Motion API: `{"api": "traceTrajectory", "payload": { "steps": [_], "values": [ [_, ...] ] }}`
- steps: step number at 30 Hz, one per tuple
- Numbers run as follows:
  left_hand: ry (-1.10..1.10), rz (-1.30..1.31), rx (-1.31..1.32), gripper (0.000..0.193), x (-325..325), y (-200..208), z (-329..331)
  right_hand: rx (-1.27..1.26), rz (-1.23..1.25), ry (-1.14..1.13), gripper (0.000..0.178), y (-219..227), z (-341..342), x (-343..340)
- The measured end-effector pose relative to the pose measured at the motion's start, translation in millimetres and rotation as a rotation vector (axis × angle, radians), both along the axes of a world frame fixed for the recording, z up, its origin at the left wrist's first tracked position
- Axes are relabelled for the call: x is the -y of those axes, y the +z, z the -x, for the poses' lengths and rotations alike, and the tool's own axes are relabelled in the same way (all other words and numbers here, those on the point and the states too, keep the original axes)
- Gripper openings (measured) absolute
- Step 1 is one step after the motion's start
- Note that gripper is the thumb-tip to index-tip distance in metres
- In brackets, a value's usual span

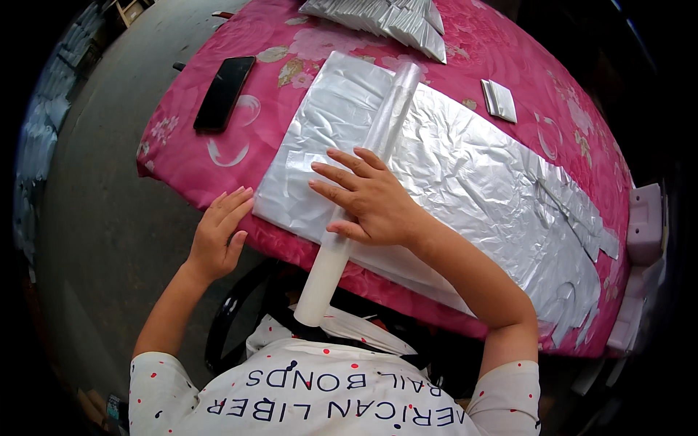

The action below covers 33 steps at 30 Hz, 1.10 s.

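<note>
A long white roll (320,280) lies slantwise over a stack of thin, silvery translucent plastic sheets (472,171); clear film is around its far part, and its near end sticks out past the table edge. My right hand (374,202) rests palm down on the middle of the roll, fingers spread, the fingertips reaching over the plastic on its left. Beside the table's near edge, my left hand (220,232) is held with fingers stretched out and nothing in it. Its fingertips come close to the left corner of the plastic.
The table has a pink floral cloth (185,163). A black phone (224,94) lies at the left, a pile of folded plastic (385,22) at the far edge and a small folded packet (499,100) at right. A thin rod (563,211) crosses the sheets. A pale plastic stool (646,225) stands beyond.
</note>
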State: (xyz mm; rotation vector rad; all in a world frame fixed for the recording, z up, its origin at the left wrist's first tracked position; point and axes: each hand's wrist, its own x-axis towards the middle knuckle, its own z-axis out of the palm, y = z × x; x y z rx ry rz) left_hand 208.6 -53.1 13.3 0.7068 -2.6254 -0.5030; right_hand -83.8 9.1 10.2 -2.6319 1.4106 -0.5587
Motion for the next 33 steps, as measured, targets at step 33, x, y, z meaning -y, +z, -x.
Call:
{"api": "traceTrajectory", "payload": {
  "steps": [33],
  "values": [
    [0.182,-1.231,-0.266,0.040,-66.2,24.3,74.5,1.928,-0.250,-0.424,0.063,65.8,-30.0,9.2]
  ]
}}
